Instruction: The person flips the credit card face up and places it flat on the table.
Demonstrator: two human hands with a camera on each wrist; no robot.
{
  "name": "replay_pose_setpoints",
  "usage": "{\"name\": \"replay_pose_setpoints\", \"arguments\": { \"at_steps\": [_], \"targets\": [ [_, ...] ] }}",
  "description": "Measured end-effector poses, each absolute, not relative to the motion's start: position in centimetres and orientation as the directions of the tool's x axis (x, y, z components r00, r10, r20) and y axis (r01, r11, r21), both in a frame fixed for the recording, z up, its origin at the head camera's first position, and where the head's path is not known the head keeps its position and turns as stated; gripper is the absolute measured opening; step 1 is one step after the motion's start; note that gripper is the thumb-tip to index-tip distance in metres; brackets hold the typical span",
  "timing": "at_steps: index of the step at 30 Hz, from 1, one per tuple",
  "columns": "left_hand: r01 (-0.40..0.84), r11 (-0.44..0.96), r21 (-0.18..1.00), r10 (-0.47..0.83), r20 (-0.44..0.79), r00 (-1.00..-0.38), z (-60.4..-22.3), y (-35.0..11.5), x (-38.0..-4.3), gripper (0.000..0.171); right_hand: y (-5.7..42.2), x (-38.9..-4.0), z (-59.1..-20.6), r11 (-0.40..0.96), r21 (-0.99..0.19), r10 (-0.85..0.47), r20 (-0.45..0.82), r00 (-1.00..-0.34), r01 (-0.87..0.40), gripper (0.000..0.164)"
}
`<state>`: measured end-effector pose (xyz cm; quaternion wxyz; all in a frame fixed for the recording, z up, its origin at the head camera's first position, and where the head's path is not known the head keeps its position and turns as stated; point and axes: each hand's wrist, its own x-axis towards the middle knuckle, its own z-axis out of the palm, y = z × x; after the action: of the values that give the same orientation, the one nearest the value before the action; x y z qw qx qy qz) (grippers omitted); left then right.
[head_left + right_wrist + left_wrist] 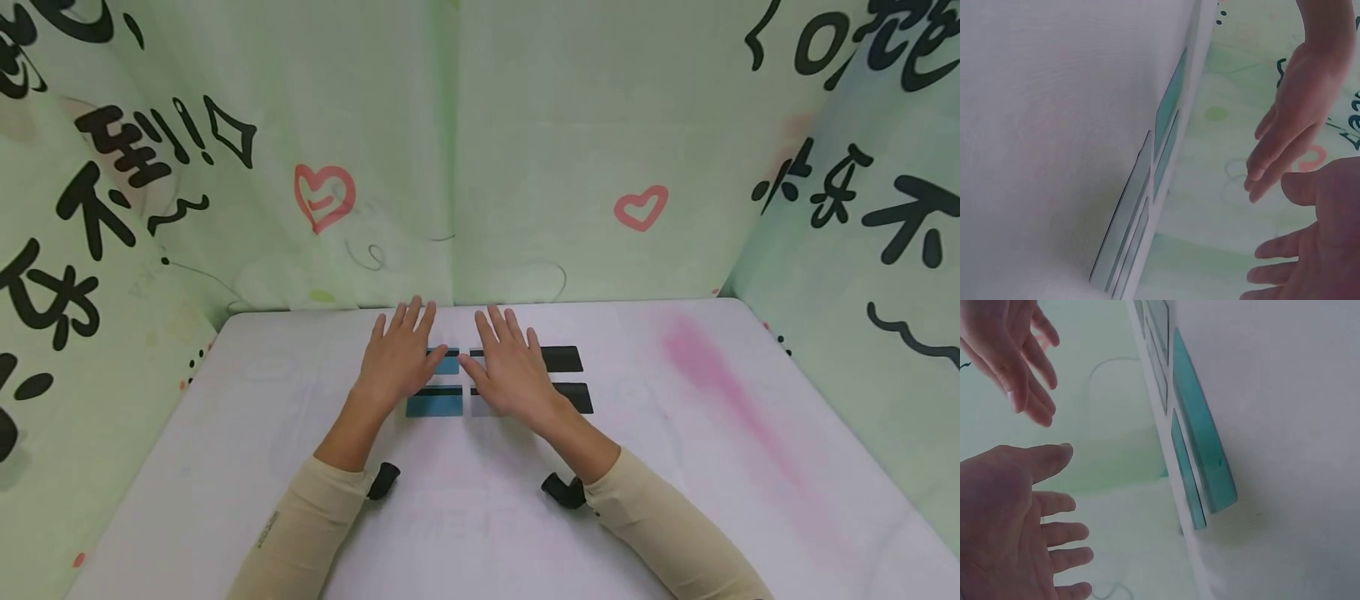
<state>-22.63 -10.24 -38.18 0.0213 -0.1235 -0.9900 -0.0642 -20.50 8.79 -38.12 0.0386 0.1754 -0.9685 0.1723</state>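
Note:
Both hands hover above flat cards laid in two rows on the table, palms down with fingers spread. My left hand (396, 358) is over the blue cards, each with a dark stripe; the nearer blue card (433, 406) shows almost whole, the farther one is partly covered. My right hand (512, 367) is above grey cards, of which the nearer grey card (482, 407) shows only in part. To its right lie a far black card (564, 359) and a near black card (577, 398). Both wrist views show a gap between hands and cards; neither hand holds anything.
A white table (720, 483) with a pink smear (720, 383) on its right side carries the cards. Pale green curtains (525, 150) with black writing and red hearts enclose the back and sides. Black bands (562, 492) stick out at both sleeve cuffs.

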Motion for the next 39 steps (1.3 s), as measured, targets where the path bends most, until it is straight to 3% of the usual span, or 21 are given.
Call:
{"name": "replay_pose_setpoints", "arguments": {
  "at_steps": [28,39],
  "targets": [
    [0.271,0.937,0.222,0.274,0.020,-0.962,-38.4,-12.2,-25.3,0.076,7.9,-22.8,-37.9,0.878,-0.346,-0.315,0.104,-0.943,-0.331,0.072],
    [0.247,0.935,0.256,0.265,-0.042,-0.963,-38.6,-12.9,-25.6,0.065,7.7,-23.4,-38.4,0.865,-0.375,-0.341,0.050,-0.939,-0.334,0.057]
  ]
}}
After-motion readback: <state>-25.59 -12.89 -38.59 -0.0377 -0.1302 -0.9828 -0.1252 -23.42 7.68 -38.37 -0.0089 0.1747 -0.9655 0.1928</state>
